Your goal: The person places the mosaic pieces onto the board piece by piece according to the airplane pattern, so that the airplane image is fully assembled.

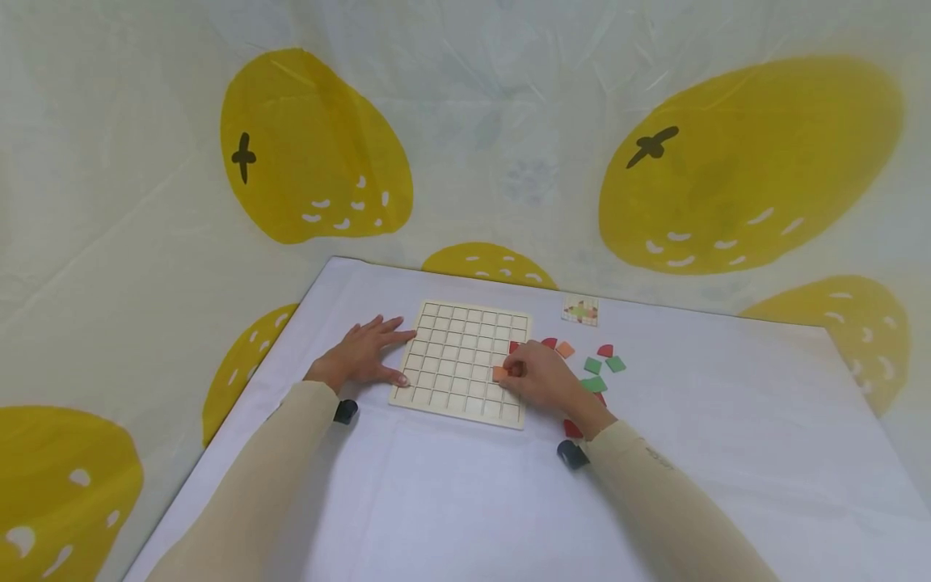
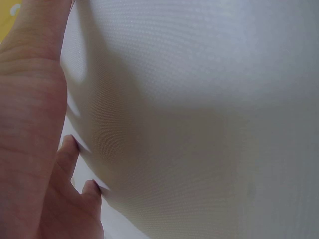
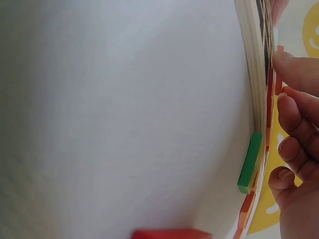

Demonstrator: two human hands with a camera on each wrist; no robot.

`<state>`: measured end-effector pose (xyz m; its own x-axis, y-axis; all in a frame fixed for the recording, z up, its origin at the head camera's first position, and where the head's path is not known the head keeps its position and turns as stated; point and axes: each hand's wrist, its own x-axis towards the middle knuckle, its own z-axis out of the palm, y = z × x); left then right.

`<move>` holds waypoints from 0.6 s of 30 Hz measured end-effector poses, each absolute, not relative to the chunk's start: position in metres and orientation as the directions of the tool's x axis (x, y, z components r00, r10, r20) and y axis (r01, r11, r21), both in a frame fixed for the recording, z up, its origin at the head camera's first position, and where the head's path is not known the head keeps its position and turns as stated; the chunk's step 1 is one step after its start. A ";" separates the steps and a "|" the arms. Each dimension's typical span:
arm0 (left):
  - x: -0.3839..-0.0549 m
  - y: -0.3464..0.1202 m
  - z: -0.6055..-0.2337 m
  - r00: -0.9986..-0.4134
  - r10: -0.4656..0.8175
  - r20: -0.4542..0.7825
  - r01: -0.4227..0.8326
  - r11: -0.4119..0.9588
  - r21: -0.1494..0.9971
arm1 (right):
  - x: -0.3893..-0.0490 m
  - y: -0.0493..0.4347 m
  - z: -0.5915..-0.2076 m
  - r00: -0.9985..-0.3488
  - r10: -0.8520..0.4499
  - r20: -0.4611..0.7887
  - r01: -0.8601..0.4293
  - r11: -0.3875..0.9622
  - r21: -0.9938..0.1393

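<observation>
A square wooden grid board [image 1: 454, 408] lies on the white-covered table. My left hand [image 1: 364, 353] rests with spread fingers at its left edge, thumb and a fingertip touching the board. In the left wrist view only part of that hand [image 2: 30, 124] shows beside the white cloth. Over the board's right side my right hand [image 1: 545, 378] pinches an orange square tile [image 1: 499, 373] between thumb and fingers. A red piece [image 1: 514, 347] sits at the board's upper right, partly behind that hand. From the right wrist, the board [image 3: 249, 59] appears edge-on beside the curled fingers [image 3: 296, 122].
Right of the board lie several loose pieces: green tiles [image 1: 592, 365], an orange tile [image 1: 565, 349], red quarter-rounds [image 1: 605, 351] and another red piece [image 1: 572, 429] by the right wrist. A small pattern card [image 1: 580, 309] lies near the table's back edge, before a patterned curtain [image 1: 502, 145].
</observation>
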<state>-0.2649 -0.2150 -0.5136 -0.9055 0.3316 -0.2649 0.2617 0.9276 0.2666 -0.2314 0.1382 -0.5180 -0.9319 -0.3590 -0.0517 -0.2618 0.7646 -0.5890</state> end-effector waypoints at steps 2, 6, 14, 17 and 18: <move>-0.264 -0.215 -0.513 -0.906 0.332 -0.263 0.264 0.928 0.263 | -0.231 0.138 -0.518 -0.931 -0.360 -0.051 -0.264 0.765 -0.587; -0.264 -0.214 -0.513 -0.907 0.328 -0.264 0.260 0.929 0.261 | -0.231 0.138 -0.518 -0.929 -0.366 -0.056 -0.265 0.762 -0.590; -0.266 -0.215 -0.516 -0.907 0.329 -0.261 0.261 0.929 0.262 | -0.233 0.136 -0.519 -0.928 -0.366 -0.070 -0.259 0.768 -0.585; -0.266 -0.215 -0.516 -0.907 0.330 -0.262 0.262 0.929 0.262 | -0.233 0.135 -0.521 -0.929 -0.361 -0.077 -0.251 0.771 -0.586; -0.266 -0.215 -0.516 -0.907 0.327 -0.263 0.259 0.930 0.262 | -0.233 0.135 -0.521 -0.930 -0.360 -0.080 -0.248 0.773 -0.584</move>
